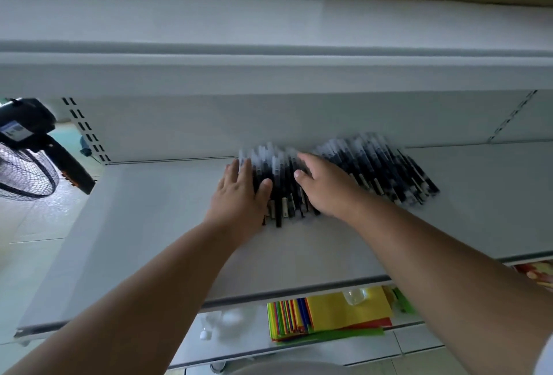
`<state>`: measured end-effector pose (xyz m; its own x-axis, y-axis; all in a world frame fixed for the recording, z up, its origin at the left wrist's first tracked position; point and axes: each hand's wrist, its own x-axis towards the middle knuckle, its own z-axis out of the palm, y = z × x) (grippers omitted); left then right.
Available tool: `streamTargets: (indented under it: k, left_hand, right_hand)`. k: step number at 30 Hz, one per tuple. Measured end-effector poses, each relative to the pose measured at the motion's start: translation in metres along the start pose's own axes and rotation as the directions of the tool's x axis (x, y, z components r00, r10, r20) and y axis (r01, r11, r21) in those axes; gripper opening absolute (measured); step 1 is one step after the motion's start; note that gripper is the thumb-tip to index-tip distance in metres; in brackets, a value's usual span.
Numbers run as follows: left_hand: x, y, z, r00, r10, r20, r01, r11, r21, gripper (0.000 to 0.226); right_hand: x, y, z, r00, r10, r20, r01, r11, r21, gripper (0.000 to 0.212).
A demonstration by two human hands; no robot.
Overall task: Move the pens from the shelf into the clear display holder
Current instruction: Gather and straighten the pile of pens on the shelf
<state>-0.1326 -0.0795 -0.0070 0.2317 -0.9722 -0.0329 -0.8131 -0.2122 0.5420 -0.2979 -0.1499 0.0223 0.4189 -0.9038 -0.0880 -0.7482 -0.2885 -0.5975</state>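
Smooth white shelf [149, 225], slim black pens [374, 165], left hand [239, 195] and right hand [326, 186] flat, ungrasping

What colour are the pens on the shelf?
Black with clear, whitish ends, in the head view: pens.

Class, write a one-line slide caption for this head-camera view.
Left hand and right hand rest on black pens spread across the white shelf.

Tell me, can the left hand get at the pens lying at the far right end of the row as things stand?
Probably not directly. The left hand rests on the left end of the pens, and the right hand and its forearm lie between it and the far right end.
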Motion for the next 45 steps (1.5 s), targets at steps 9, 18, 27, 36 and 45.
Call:
streamTargets:
  k: [9, 18, 27, 36, 45]
  left_hand:
    - [0.003, 0.029, 0.021, 0.999, 0.027, 0.02, -0.027, 0.999, 0.031, 0.066]
    - [0.011, 0.057, 0.034, 0.999, -0.023, 0.046, 0.023, 1.0, 0.001, 0.071]
    - [0.017, 0.062, 0.04, 0.997, -0.073, -0.01, 0.073, 0.996, 0.052, 0.074]
    - [0.026, 0.068, 0.044, 0.992, -0.129, -0.014, 0.127, 0.989, -0.079, 0.074]
    - [0.04, 0.081, 0.058, 0.995, -0.101, 0.001, 0.101, 0.994, 0.031, 0.074]
  right_hand:
    - [0.008, 0.011, -0.011, 0.995, -0.071, 0.068, 0.075, 0.995, -0.059, 0.048]
    - [0.003, 0.047, -0.061, 0.982, -0.17, -0.086, 0.158, 0.979, -0.133, 0.045]
    - [0.012, 0.102, -0.077, 0.994, -0.092, -0.056, 0.065, 0.928, -0.367, 0.068]
    - [0.013, 0.11, -0.083, 0.996, -0.085, -0.008, 0.081, 0.969, -0.232, 0.067]
    - [0.017, 0.16, -0.097, 0.985, 0.171, -0.019, -0.167, 0.927, -0.335, 0.076]
